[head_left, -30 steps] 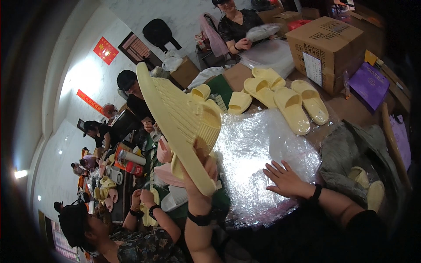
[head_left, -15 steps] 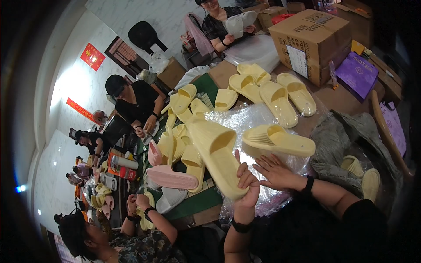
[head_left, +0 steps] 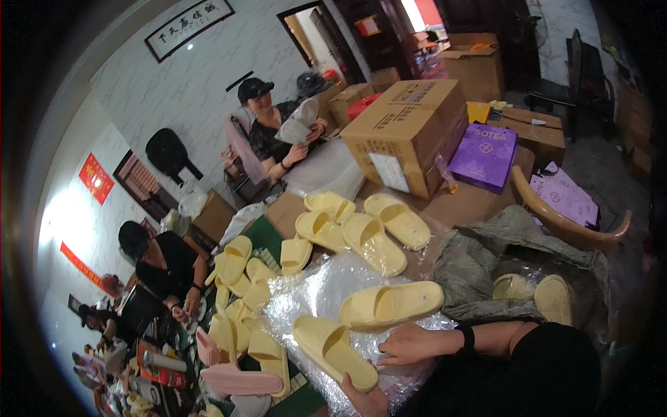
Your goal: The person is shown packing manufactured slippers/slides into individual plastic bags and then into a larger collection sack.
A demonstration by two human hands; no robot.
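Landmark: we take the crinkled clear plastic sheet (head_left: 326, 292) on the desk (head_left: 465, 205) as our reference for every place below.
Left hand (head_left: 368, 402): we see it at the near edge of the sheet, low in the head view, partly cut off by the lower rim.
Left grip: we have it closed under the near end of the near yellow slipper (head_left: 333, 351); the fingers curl beneath the sole, so how tightly they close we cannot tell.
Near slipper axis: its long axis runs from the far left of the sheet down toward our left hand, sole down, strap opening up.
Right hand (head_left: 413, 344): we have it over the near right corner of the sheet, just right of the near slipper, with a dark band at the wrist.
Right grip: fingers loosely bent and pointing left; they lie close under the second yellow slipper (head_left: 391, 306), but we cannot tell whether they touch it, and they hold nothing that we can see.
Second slipper axis: it lies across the middle of the sheet, nearly side to side, its right end tilted a little away from us.
Key relation: the two slippers sit apart, at an angle to each other; the second lies just beyond our right hand, which is the nearer one to it.
Beyond the sheet: more yellow slippers (head_left: 361, 233) and a cardboard box (head_left: 410, 128).
Right of the sheet: a grey sack (head_left: 500, 257) holding another pair.
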